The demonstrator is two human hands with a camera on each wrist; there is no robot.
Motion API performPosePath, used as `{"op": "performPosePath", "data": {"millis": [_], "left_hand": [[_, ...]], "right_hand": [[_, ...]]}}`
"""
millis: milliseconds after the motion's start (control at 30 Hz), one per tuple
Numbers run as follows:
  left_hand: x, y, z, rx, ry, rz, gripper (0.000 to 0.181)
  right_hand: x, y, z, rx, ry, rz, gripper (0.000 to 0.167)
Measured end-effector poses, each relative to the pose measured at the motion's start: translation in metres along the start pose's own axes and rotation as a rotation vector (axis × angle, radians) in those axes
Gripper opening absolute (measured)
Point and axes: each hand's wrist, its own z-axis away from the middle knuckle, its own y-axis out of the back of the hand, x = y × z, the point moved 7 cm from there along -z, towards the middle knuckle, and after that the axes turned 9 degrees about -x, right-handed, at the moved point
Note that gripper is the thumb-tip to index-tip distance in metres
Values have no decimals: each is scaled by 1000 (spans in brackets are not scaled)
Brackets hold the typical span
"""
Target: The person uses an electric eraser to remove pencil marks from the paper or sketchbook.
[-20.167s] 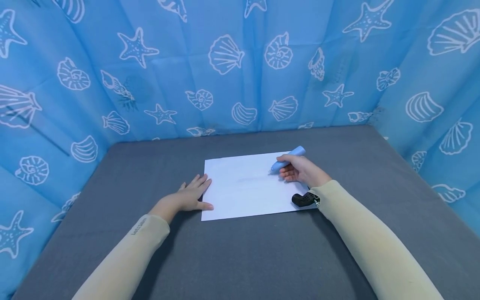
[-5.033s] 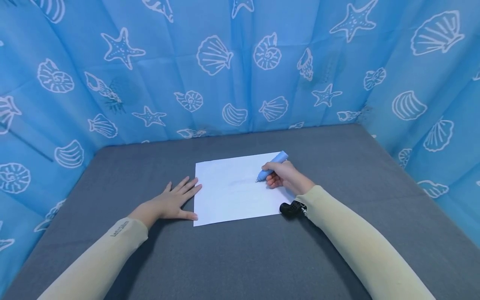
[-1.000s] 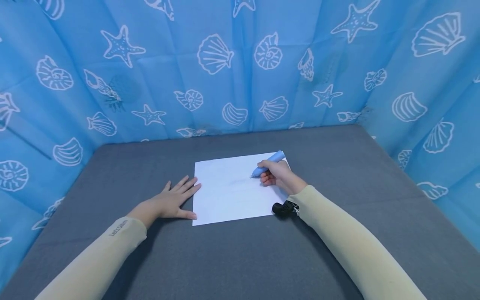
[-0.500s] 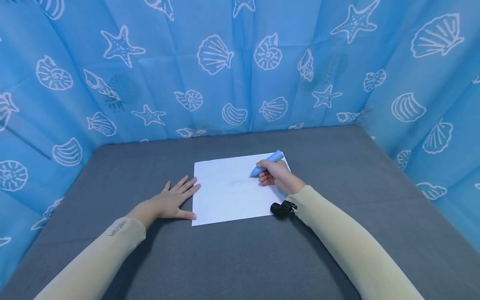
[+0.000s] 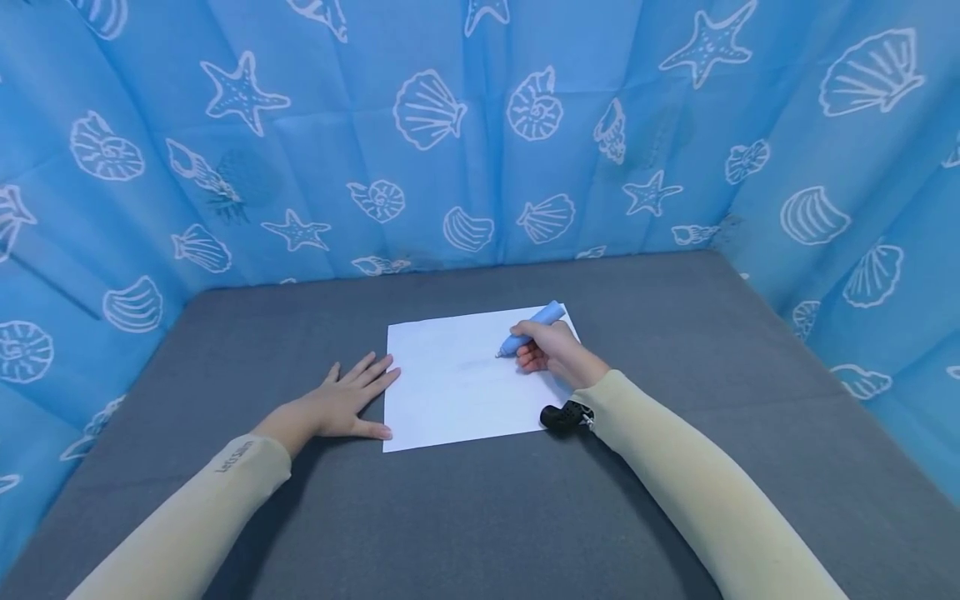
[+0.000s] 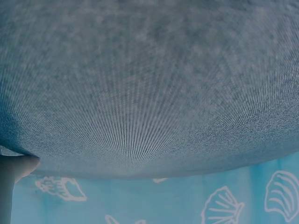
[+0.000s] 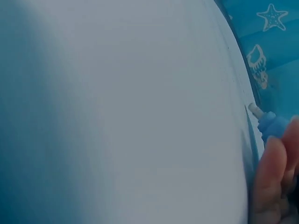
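A white sheet of paper (image 5: pixel 442 392) lies on the grey cloth; a faint mark shows near its middle. My right hand (image 5: pixel 558 350) pinches a light blue pen-shaped tool (image 5: pixel 547 314) over the paper's right part, its tip pointing down and left. In the right wrist view the tool's tip (image 7: pixel 255 111) shows close to the paper (image 7: pixel 163 116); whether it touches, I cannot tell. My left hand (image 5: pixel 337 406) lies flat with spread fingers, its fingertips and thumb on the paper's left edge. The left wrist view shows part of that hand (image 6: pixel 18 167) at the left.
Grey cloth (image 5: pixel 465 517) covers the table around the paper. A black device (image 5: pixel 562 418) is at my right wrist, over the paper's lower right corner. Behind and at both sides hangs a blue curtain (image 5: pixel 322 150) with white shells and starfish.
Compared with five seconds ago, my right hand and the tool have moved a little to the left. In the last half second the tip has shifted only slightly. My left hand stays at the paper's edge.
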Motion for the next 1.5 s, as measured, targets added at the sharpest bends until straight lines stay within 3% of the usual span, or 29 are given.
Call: {"op": "performPosePath", "data": {"millis": [300, 500, 1000, 1267, 1500], "left_hand": [[-1, 0, 0, 1, 2, 8, 104], [-6, -3, -2, 2, 18, -14, 102], [1, 2, 3, -2, 14, 3, 101], [0, 0, 2, 10, 1, 8, 102], [-5, -3, -2, 15, 12, -16, 103]], "right_hand": [[1, 0, 0, -140, -66, 18, 33], [-1, -3, -3, -178, -63, -1, 25], [0, -2, -4, -33, -62, 48, 22], [1, -1, -6, -20, -65, 65, 22], [1, -3, -5, -58, -61, 106, 22]]}}
